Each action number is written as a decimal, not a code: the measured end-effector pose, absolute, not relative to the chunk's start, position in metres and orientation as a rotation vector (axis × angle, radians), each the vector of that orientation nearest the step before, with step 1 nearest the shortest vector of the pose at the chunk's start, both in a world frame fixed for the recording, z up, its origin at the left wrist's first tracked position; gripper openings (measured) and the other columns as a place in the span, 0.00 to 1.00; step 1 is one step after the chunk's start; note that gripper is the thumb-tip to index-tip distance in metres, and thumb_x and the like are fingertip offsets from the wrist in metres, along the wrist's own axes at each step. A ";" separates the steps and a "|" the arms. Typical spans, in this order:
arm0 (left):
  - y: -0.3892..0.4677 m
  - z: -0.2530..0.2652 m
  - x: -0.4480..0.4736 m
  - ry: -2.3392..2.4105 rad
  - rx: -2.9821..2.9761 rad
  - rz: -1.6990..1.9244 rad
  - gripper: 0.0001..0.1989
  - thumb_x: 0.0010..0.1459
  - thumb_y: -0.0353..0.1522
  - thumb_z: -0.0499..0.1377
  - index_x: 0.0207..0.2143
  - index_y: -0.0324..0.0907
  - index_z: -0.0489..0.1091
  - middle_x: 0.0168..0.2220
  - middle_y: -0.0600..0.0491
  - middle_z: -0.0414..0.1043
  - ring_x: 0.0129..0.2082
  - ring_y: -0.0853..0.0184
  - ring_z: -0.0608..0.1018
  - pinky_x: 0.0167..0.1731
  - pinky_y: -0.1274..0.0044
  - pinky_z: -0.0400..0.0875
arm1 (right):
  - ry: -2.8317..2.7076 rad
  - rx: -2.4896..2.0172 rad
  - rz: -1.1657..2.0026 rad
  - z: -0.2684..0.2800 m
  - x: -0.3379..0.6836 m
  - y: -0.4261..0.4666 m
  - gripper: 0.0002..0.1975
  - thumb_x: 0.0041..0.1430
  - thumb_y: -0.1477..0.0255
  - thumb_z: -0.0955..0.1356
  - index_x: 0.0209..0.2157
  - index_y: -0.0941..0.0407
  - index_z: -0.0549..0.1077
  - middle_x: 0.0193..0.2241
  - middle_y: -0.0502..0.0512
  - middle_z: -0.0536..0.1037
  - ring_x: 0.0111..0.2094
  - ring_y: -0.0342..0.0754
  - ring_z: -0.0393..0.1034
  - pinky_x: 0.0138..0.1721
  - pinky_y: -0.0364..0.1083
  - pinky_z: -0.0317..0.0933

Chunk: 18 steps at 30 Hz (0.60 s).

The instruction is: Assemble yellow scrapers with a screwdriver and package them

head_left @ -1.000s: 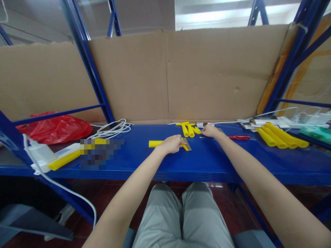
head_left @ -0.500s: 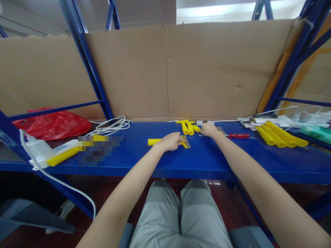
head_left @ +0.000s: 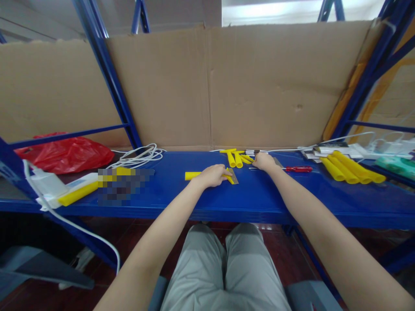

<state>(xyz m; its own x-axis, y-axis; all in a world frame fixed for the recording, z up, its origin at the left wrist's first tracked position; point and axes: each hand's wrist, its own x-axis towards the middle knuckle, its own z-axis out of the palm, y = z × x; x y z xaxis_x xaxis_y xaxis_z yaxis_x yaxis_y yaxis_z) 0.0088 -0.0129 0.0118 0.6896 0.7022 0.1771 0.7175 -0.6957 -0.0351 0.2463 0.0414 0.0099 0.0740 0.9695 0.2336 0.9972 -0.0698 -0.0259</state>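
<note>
My left hand [head_left: 213, 176] is wrapped round a yellow-handled scraper that lies low over the blue tabletop. The yellow tube handle [head_left: 192, 176] sticks out to the left of the hand, and a flat metal blade [head_left: 234, 176] shows beyond the fingers on the right. Farther back, my right hand [head_left: 263, 161] has its fingers curled together at a few small yellow pieces [head_left: 247, 159]. What its fingertips grip, if anything, is hidden. Just left of these pieces lie two yellow T-shaped handles [head_left: 231, 159]. Another metal blade [head_left: 278, 162] shows behind the right wrist.
A red screwdriver [head_left: 298, 169] lies right of my right hand. Several yellow tubes [head_left: 352, 168] are piled farther right. White cable [head_left: 139, 156], a red plastic bag [head_left: 68, 153] and a white power strip [head_left: 81, 183] are on the left. Cardboard [head_left: 207, 90] stands along the back.
The right hand has shifted very slightly to the right at the small yellow pieces. The left hand keeps its hold on the scraper. The view has tilted a little.
</note>
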 end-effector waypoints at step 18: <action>-0.011 0.012 0.006 -1.146 -2.786 -0.267 0.20 0.60 0.31 0.57 0.54 0.47 0.70 0.47 0.50 0.75 0.47 0.62 0.75 0.46 0.76 0.67 | -1.579 -1.884 -0.001 0.013 0.269 0.043 0.12 0.52 0.77 0.64 0.33 0.61 0.79 0.35 0.64 0.81 0.39 0.52 0.75 0.37 0.42 0.64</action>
<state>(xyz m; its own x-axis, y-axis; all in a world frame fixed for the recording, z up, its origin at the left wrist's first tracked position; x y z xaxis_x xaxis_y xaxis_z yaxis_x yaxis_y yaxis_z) 0.0065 -0.0112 0.0122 0.6983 0.6854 0.2064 0.7060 -0.7070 -0.0406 0.2689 0.0432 0.0131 0.2675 0.8738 0.4061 0.8741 -0.0427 -0.4838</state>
